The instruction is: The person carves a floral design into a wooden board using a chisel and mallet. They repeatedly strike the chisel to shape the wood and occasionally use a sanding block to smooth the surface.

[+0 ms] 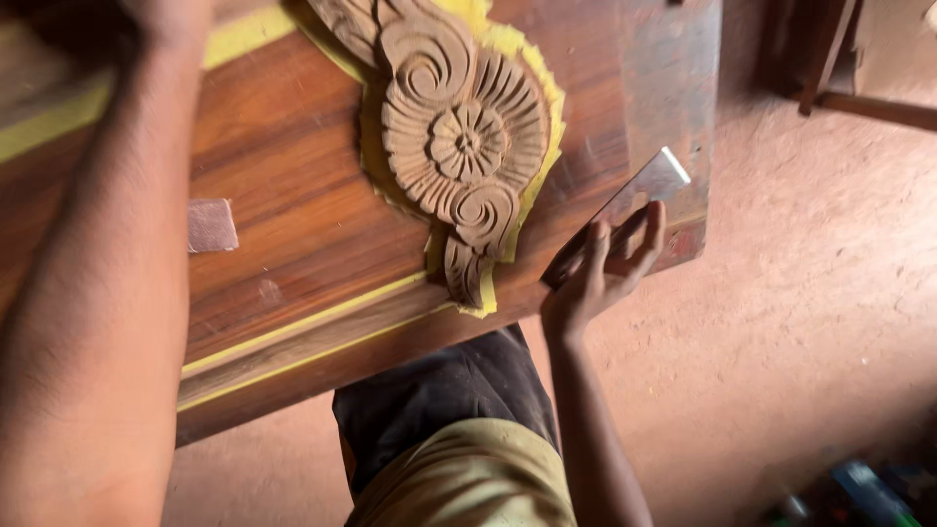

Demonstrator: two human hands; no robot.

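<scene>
Head view: right hand (603,268) pinches a flat metal scraper (625,210) against the wooden panel (293,195), beside the carved rosette (464,146)

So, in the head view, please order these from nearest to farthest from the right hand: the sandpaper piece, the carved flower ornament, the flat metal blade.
1. Flat metal blade: held in the right hand.
2. Carved flower ornament: to the hand's left, mid-board.
3. Sandpaper piece: farther left, beside the left forearm.
</scene>
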